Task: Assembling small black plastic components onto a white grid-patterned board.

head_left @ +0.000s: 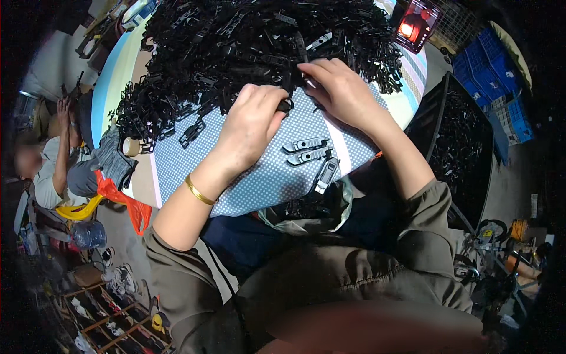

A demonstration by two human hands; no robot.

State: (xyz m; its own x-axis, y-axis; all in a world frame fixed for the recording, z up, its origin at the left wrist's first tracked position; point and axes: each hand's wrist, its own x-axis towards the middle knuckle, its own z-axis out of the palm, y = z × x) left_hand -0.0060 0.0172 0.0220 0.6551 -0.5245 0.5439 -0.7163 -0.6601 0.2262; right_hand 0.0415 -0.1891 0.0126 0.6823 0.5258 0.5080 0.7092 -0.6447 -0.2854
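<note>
A large heap of black plastic parts [236, 44] covers the far side of the round table. My left hand [250, 121], with a gold bangle on its wrist, pinches a small black plastic part [286, 106] at the heap's near edge. Just right of it, my right hand [343, 94] has its fingers curled in against the parts; what they grip is hidden. Between me and the hands, three grey-and-black clip-like pieces [308, 155] lie together on the dotted cloth [242, 186]. Below the table edge, an open pale bag [346, 207] holds more black parts.
A lit phone [415, 25] stands at the far right edge. Tape [131, 147] and grey cloth [113, 159] sit at the left edge, a red plastic bag [127, 202] hanging below. Another person [50, 168] is at left. A dark bin [466, 133] of parts and blue crates [483, 65] stand right.
</note>
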